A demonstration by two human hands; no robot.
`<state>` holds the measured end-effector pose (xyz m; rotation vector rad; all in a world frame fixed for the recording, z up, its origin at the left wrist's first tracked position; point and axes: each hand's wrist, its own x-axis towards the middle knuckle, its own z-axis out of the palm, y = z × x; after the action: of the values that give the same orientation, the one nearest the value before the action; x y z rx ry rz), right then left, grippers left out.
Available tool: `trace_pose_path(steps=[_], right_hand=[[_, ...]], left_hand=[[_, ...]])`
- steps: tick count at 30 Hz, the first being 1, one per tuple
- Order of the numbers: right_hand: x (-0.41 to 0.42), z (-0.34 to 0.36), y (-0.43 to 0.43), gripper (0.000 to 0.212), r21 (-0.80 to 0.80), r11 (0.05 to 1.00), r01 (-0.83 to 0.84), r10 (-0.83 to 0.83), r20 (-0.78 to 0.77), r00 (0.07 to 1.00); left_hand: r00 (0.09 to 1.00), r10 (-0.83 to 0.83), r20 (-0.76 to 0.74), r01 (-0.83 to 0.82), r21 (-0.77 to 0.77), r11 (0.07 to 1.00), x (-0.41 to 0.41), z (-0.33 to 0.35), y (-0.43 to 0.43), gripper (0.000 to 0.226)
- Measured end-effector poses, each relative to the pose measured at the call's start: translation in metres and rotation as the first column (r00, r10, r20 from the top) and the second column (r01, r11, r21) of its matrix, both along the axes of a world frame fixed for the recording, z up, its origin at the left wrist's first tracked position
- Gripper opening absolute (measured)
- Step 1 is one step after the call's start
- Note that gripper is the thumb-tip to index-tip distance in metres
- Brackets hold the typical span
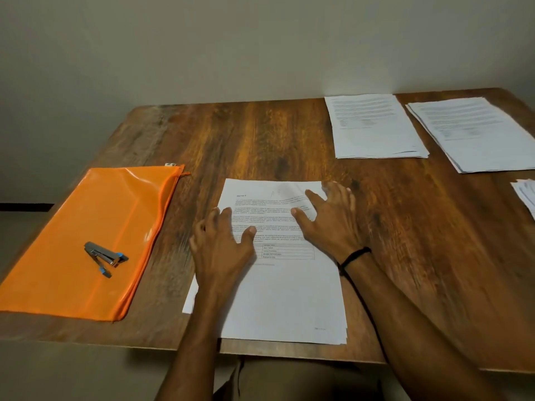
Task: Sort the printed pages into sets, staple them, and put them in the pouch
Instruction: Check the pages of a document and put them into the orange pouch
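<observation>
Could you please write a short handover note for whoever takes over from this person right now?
Both open: the left hand and right hand rest with fingers spread on the front stack of printed pages at the near edge of the table.
The stapler lies on the orange pouch, left of that stack.
Done: pages laid out far right as a first pile, a second pile and a third pile cut off by the frame edge; no staples can be made out.
Left: sort the front stack, staple each set, fill the pouch.
</observation>
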<state>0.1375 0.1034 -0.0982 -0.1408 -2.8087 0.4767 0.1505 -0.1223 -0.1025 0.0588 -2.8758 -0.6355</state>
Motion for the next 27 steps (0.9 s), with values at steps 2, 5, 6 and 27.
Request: trace_pose_path(steps=[2,5,6,27], right_hand=[[0.003,0.003,-0.001,0.057,-0.047,0.999,-0.022,0.022,0.000,1.000],[0.007,0.012,-0.004,0.056,-0.353,0.929,-0.112,0.110,-0.026,0.994],[0.009,0.017,-0.006,0.061,-0.526,0.841,-0.129,0.134,-0.029,0.991],[0.043,0.008,-0.087,0.081,-0.541,0.803,-0.250,0.350,0.089,0.933]], left_hand=[[1.000,-0.005,-0.006,0.005,-0.001,1.000,0.000,0.000,-0.001,0.061],[1.000,-0.002,-0.003,0.002,0.003,1.000,0.000,0.001,-0.001,0.062],[1.000,-0.007,0.002,0.007,0.005,1.000,0.001,0.001,-0.002,0.063],[0.974,-0.209,-0.086,0.142,0.951,0.274,0.023,0.031,-0.004,0.042]])
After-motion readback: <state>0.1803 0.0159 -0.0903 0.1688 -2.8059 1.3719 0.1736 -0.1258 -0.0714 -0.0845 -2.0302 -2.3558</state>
